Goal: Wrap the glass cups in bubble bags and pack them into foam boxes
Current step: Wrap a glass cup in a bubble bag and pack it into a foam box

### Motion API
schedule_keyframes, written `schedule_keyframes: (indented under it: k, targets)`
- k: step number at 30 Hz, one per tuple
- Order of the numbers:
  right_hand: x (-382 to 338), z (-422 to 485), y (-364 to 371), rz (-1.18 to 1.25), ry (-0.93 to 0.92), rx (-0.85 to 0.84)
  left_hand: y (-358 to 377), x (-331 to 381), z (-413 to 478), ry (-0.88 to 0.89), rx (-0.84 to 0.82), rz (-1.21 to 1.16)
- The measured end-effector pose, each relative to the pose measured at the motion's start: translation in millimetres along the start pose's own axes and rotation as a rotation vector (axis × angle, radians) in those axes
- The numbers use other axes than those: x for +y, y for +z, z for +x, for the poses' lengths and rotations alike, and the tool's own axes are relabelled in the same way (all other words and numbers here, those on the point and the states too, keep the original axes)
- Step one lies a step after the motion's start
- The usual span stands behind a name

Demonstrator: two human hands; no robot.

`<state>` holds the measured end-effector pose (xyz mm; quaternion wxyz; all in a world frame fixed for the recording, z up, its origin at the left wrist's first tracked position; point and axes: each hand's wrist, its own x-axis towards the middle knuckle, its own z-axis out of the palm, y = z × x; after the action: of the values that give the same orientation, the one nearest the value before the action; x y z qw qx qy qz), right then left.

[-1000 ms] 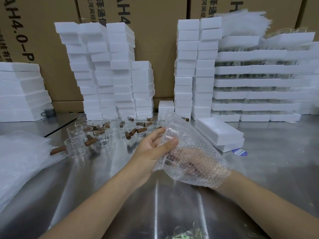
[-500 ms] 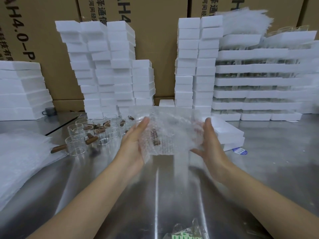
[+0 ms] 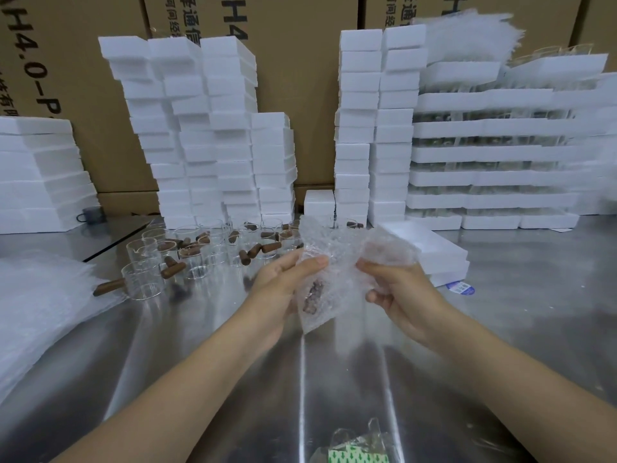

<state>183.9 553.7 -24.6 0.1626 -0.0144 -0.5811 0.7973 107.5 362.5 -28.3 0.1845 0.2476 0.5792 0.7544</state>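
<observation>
Head view: the left grip point(image 3: 283, 289) pinches the bubble bag point(image 3: 337, 259) around the cup point(image 3: 314, 295) inside, steadying it. The right grip point(image 3: 397, 289) clutches the bag's loose end, likely to fold it shut. A foam box point(image 3: 434, 252) lies just behind them, handy for packing.

You hold a bubble bag point(image 3: 337, 262) above the tabletop point(image 3: 233, 379). Your left hand point(image 3: 283, 285) pinches its left edge under the thumb, and your right hand point(image 3: 397, 295) grips its right side. A brown handle point(image 3: 312, 294) shows through the wrap. Bare glass cups point(image 3: 143, 282) stand far left, and a foam box point(image 3: 430, 248) lies beyond your right hand.
</observation>
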Motion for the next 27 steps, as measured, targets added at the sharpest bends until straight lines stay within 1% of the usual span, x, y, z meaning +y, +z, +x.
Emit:
schedule_keyframes:
  k: [2, 4, 8, 11, 13, 15, 17, 20, 22, 27]
  targets:
    - [-4.0, 1.3, -2.3, 0.128, 0.007, 0.015, -1.6, -0.3, 1.9, -0.023, 0.031, -0.011]
    - [-4.3, 2.8, -3.8, 0.207, 0.015, -0.013, -0.6, 0.6, 2.1, -0.053, 0.060, -0.091]
    - [-2.2, 5.4, -4.5, 0.217, -0.018, -0.065, 1.5, 3.7, 1.2, -0.101, 0.054, -0.205]
    - [-3.4, 5.3, -2.9, 0.164, -0.065, -0.170, 0.2, 4.1, 0.9, -0.141, 0.034, -0.232]
    - [-2.6, 3.6, -1.1, 0.056, -0.089, -0.208, 0.3, 4.9, -0.3, -0.161, 0.034, -0.241]
    - [-1.0, 0.4, 1.7, -0.126, -0.158, -0.157, 1.5, 5.6, -2.2, -0.182, 0.025, -0.250]
    - [1.9, -2.3, 3.8, -0.376, -0.289, -0.097, 2.9, 5.8, -3.9, -0.214, 0.002, -0.243]
    - [7.5, -0.8, 3.2, -0.626, -0.424, -0.033, 4.2, 4.9, -6.2, -0.261, -0.035, -0.234]
    - [8.3, -3.6, 5.2, -0.753, -0.505, -0.019, 3.5, 4.2, -7.5, -0.277, -0.074, -0.229]
    - [8.9, -7.1, 1.7, -0.981, -0.695, -0.024, 0.7, 4.8, -8.9, -0.318, -0.207, -0.253]
